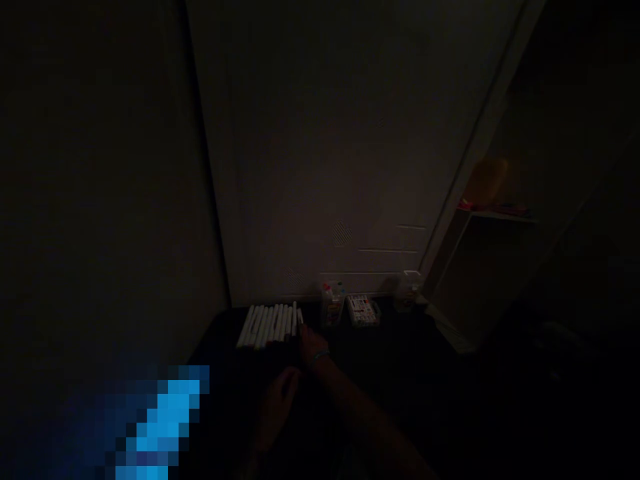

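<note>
In dim light, a row of white markers (270,325) lies side by side on a dark surface. My right hand (313,343), with a band around its wrist, is at the right end of this row. Its fingers are closed on a white marker (300,316) standing out past the fingertips, next to the last one in the row. Nearer to me, my left hand (281,395) rests low in front of the row. A dark gap shows between its thumb and fingers, and I see nothing in it.
Behind my right hand stands a clear container (332,304) with coloured bits at its top. Beside it are a printed white case (363,311) and another clear container (407,291) near the wall. A shelf (495,215) is at the right; a bright blue pixelated patch covers the lower left.
</note>
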Action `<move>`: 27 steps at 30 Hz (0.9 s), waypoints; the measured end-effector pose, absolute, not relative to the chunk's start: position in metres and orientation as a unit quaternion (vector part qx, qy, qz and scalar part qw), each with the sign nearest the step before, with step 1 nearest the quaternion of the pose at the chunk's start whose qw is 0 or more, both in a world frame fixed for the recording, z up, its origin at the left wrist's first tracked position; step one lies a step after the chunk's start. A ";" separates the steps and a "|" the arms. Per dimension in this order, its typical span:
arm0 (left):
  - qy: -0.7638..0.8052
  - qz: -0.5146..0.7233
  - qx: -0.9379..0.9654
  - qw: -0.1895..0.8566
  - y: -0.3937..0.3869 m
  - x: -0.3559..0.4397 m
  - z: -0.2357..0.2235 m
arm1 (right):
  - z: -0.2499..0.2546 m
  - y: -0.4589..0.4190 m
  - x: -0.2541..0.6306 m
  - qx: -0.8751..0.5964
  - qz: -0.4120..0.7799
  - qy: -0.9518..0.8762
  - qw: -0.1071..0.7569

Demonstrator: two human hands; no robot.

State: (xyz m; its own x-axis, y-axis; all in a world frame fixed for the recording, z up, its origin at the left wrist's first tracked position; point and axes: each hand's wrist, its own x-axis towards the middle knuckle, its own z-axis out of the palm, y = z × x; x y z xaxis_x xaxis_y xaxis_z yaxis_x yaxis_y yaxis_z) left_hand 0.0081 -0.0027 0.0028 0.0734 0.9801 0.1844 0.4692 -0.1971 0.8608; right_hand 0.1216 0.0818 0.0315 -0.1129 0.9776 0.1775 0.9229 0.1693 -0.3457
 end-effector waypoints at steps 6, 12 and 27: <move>0.543 0.412 0.654 0.327 -0.002 0.007 0.003 | 0.016 0.056 0.145 -0.610 0.253 -0.633 0.405; 0.545 0.419 0.640 0.344 0.005 0.011 0.002 | -0.002 -0.004 0.156 -0.446 0.453 -0.559 0.532; 0.493 0.502 0.540 0.462 0.001 0.005 0.019 | 0.008 -0.040 0.149 -0.488 0.350 -0.609 0.518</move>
